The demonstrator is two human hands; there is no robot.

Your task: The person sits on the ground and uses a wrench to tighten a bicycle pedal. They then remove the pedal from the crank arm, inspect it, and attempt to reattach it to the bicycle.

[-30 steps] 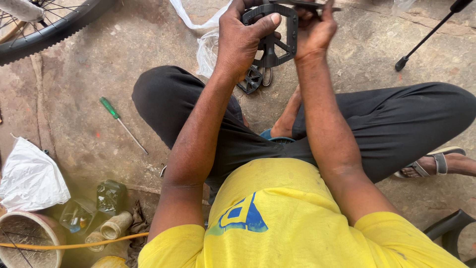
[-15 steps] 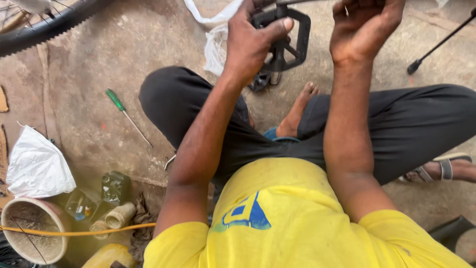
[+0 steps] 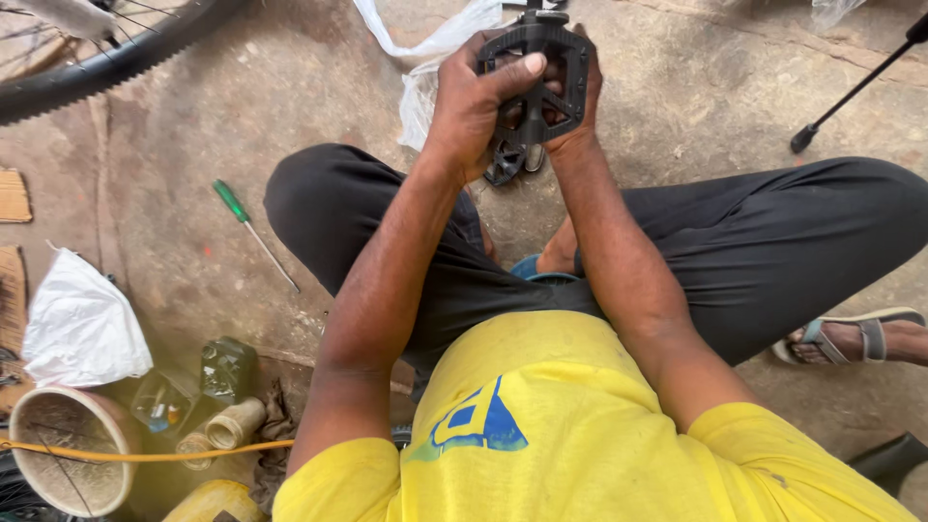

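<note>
Head view: the left hand [image 3: 474, 111] and the right hand [image 3: 578, 106] hold one black bicycle pedal [image 3: 534, 77] up in front of the crossed legs. The left fingers are curled shut around its near edge, thumb laid flat across the face; the right fingers close on the far side from behind, though most of them are hidden, so that grip is probably firm rather than plainly so. A second black pedal [image 3: 507, 159] lies on the ground just below the fingers. The held pedal could slip and drop onto the one beneath, since the right hand only backs it and the studded face gives the thumb little to press on. Counted: two pedals, one green-handled screwdriver [image 3: 253, 232] well to the left of the fingers, one bicycle tyre [image 3: 116, 63], one white bag [image 3: 82, 324].
</note>
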